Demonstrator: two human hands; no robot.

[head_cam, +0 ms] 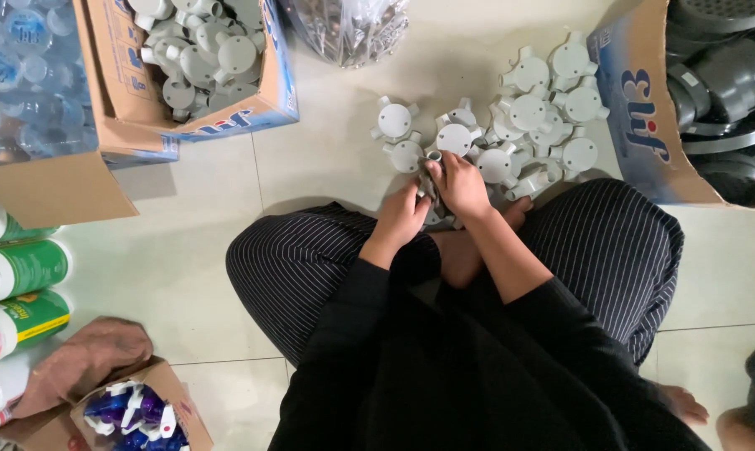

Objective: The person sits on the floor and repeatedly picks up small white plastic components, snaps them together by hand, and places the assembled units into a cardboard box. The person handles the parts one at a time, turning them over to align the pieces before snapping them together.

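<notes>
Two hands, left hand (401,219) and right hand (461,185), close together around one grey fitting (432,179) above the crossed legs; roughly fifteen similar round fittings (528,111) lie on the floor tiles (327,159) just beyond.

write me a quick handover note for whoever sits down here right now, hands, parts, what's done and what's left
Left hand and right hand are together over the lap, both gripping one grey round fitting; it is mostly hidden between them.
A loose pile of the same fittings lies on the floor tiles just ahead of the knees.
More of them fill the open cardboard box at upper left.
A box of dark round parts stands at the right.
How many pieces are finished cannot be told; the floor pile looks still to be handled.
</notes>
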